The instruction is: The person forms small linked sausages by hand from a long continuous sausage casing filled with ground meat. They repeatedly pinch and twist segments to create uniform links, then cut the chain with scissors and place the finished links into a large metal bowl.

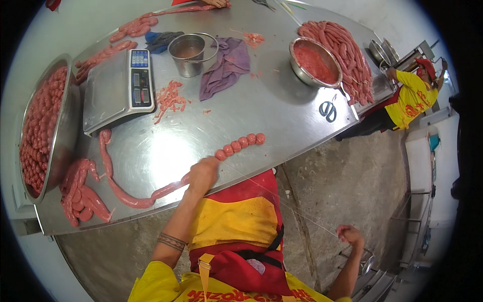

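A pink raw sausage length (128, 197) lies along the near edge of the table; its right end is divided into a row of small round links (240, 145). Your left hand (203, 173) is closed around it where the plain length meets the links. Your right hand (350, 235), fingers bent, grasps a thin white string (307, 216), which runs taut through the air to your left hand.

Writing: red lettering marks your yellow shirt (161, 288), and red print also shows on the yellow shirt (418, 100) of a co-worker at far right. The grey-and-white electronic scale (106, 93) carries a blue-and-white keypad (140, 58); its characters are too small to read.

Surface: the brushed stainless-steel table (226, 121) reflects a bright glare and bears pale red meat scraps (171, 99) beside the scale. A large round steel basin (65, 121) of small links stands at left; a steel bowl (308, 79) of ground red meat stands at right, near black-handled scissors (328, 111).

Room: the floor (332, 181) is stained grey concrete; the wall (115, 15) is pale.
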The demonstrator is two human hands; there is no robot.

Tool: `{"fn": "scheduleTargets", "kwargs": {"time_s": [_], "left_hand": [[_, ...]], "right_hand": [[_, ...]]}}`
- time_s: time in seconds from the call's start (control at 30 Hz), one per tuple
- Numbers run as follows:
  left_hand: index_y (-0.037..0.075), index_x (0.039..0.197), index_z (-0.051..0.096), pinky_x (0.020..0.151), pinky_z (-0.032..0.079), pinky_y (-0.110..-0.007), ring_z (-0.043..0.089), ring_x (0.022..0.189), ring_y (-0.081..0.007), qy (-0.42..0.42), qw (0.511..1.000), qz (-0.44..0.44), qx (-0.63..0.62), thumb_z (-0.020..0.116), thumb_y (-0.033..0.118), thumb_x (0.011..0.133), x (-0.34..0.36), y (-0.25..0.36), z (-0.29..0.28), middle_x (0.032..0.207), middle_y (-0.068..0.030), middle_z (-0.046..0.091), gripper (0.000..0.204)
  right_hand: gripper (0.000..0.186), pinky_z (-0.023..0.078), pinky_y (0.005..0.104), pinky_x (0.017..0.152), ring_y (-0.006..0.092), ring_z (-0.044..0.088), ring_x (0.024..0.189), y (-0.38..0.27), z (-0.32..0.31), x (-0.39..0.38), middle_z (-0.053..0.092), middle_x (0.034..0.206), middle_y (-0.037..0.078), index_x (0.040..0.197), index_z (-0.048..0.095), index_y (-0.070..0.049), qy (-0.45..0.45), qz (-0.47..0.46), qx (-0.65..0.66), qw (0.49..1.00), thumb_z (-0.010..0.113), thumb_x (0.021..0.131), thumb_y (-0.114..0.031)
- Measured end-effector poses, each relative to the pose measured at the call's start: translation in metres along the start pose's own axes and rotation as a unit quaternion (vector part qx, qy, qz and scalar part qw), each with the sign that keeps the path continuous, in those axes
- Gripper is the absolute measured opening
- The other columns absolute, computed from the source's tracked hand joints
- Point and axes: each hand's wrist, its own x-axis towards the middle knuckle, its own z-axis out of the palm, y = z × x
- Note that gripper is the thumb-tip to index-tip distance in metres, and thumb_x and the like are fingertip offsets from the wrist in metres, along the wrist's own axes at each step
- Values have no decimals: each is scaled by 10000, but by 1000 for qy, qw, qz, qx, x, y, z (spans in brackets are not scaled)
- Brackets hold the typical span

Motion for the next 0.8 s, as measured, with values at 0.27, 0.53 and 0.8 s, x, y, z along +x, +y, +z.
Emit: {"fn": "scheduleTargets", "kwargs": {"time_s": [0.27, 0.53, 0.8], "left_hand": [[31, 1293, 570, 727, 554, -433, 685, 776, -360, -13, 980, -75, -185, 654, 167, 974, -4, 20, -28, 840, -167, 686, 357], [73, 1394, 518, 742, 564, -394, 743, 814, -322, -141, 912, -283, -260, 745, 319, 934, 27, 19, -41, 848, -186, 735, 569], [24, 1531, 339, 865, 589, -375, 735, 1045, -279, -210, 801, -274, -488, 628, 23, 977, 48, 3, -39, 1153, -220, 705, 625]], "right_hand": [[773, 435, 177, 492, 22, 484, 605, -206, 45, 155, 541, 1468, 236, 1614, 332, -109, 33, -362, 461, 809, 668, 921, -53], [541, 438, 510, 1041, 423, 558, 1266, -298, 356, 64, 587, 1309, 282, 1350, 571, -3, 61, -493, -585, 641, 665, 907, -298], [256, 580, 377, 840, 274, 749, 944, -84, 81, -46, 771, 1040, 176, 1154, 758, -52, 137, -118, -398, 899, 633, 933, -27]]}}
